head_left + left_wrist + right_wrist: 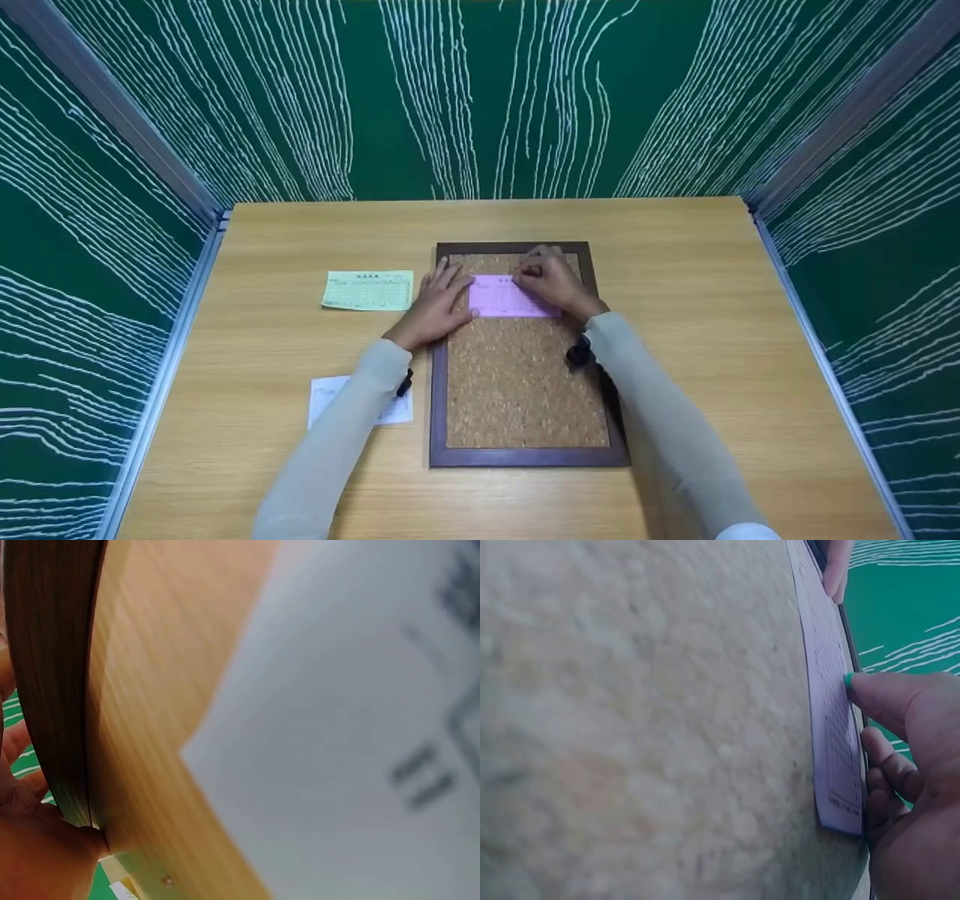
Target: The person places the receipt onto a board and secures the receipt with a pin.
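Note:
A pink printed slip (514,298) lies across the upper part of a cork board (525,382) with a dark frame. My left hand (439,307) rests at the slip's left edge, fingers spread, its thumb near the lower left corner. My right hand (556,283) is over the slip's top edge, fingers curled. At the thumb tip in the right wrist view, a small green pushpin (848,680) shows against the slip; the fingers pinch it. The left wrist view catches part of the left hand (45,847) beside the board's frame edge.
Left of the board, a green printed slip (368,290) lies on the wooden table (675,247). A white slip (328,391) sits nearer, partly under the left forearm. Green walls with white wavy lines (420,90) enclose the table at the back and sides.

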Action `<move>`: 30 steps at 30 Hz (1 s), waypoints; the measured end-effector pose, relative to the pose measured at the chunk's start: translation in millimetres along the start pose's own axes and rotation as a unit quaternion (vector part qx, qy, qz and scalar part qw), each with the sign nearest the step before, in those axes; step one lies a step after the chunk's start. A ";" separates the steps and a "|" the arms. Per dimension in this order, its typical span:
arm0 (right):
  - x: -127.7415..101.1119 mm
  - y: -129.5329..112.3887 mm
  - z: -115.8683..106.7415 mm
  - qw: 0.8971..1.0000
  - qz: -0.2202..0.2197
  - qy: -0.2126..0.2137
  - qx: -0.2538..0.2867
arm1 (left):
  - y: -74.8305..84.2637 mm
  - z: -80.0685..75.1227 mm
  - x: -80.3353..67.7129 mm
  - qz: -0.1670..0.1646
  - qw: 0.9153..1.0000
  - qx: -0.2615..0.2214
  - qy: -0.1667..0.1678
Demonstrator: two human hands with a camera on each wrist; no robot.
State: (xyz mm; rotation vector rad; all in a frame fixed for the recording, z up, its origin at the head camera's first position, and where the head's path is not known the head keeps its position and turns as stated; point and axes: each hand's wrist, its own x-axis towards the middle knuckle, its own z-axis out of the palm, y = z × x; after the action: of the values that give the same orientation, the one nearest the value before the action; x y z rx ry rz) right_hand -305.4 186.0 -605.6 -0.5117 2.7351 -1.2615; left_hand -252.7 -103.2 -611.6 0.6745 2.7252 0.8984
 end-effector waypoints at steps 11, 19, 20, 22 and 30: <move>1.1 0.6 -2.5 1.000 0.010 -0.006 0.023 | -2.6 1.2 2.0 0.003 1.000 0.010 -0.001; 2.1 -2.1 -0.9 0.999 0.015 0.001 0.028 | -2.6 1.4 1.1 0.002 1.000 0.004 0.000; 2.3 -2.8 -1.0 0.999 0.017 0.000 0.029 | -2.5 1.4 1.0 0.002 1.000 0.004 0.000; 2.7 -4.4 -1.3 0.999 0.017 -0.001 0.028 | -2.6 1.6 0.8 0.005 1.000 0.003 0.001; 4.3 -10.5 -2.7 0.998 0.041 -0.013 0.044 | -3.2 1.5 1.4 0.002 1.000 0.003 0.001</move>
State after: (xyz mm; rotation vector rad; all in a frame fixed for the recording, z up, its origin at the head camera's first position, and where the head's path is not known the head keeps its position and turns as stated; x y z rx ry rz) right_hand -307.2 180.2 -595.7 -0.3997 2.6360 -1.3387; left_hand -254.6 -104.1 -614.8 0.6818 2.7302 0.8910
